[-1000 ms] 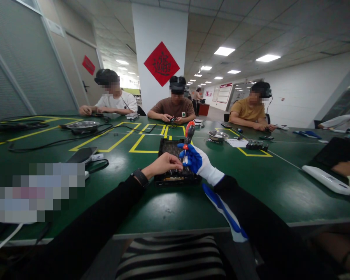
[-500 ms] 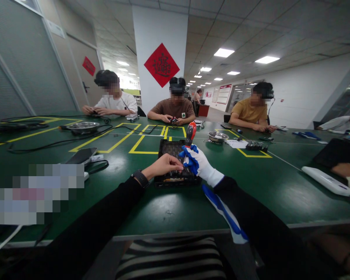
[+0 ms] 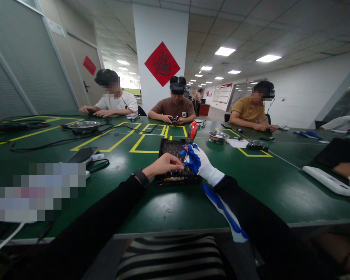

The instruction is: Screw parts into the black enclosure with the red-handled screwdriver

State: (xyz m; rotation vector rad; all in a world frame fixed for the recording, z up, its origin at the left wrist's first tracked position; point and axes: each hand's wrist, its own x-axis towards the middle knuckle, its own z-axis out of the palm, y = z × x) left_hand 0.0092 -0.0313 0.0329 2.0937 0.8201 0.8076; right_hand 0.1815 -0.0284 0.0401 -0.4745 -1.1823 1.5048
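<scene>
My right hand (image 3: 200, 160), in a white glove with blue-coated fingers, is closed around a screwdriver (image 3: 192, 132). Its red and black handle rises above the fist, and the thin shaft points down toward my left fingers. My bare left hand (image 3: 167, 165), with a dark watch on the wrist, is closed in a pinch by the screwdriver's tip; whatever is between the fingertips is too small to name. Both hands are over an open black case (image 3: 163, 179) on the green table, which has small parts inside that I cannot make out.
A second blue and white glove (image 3: 225, 214) lies by my right forearm at the table edge. Metal bowls (image 3: 218, 136), a phone (image 3: 82, 154), cables and a white device (image 3: 328, 181) are on the table (image 3: 128, 212). Several people sit around it with their hands on small items.
The screwdriver handle has shifted slightly right, and its shaft shows more clearly between my hands. Both hands stay over the case.
</scene>
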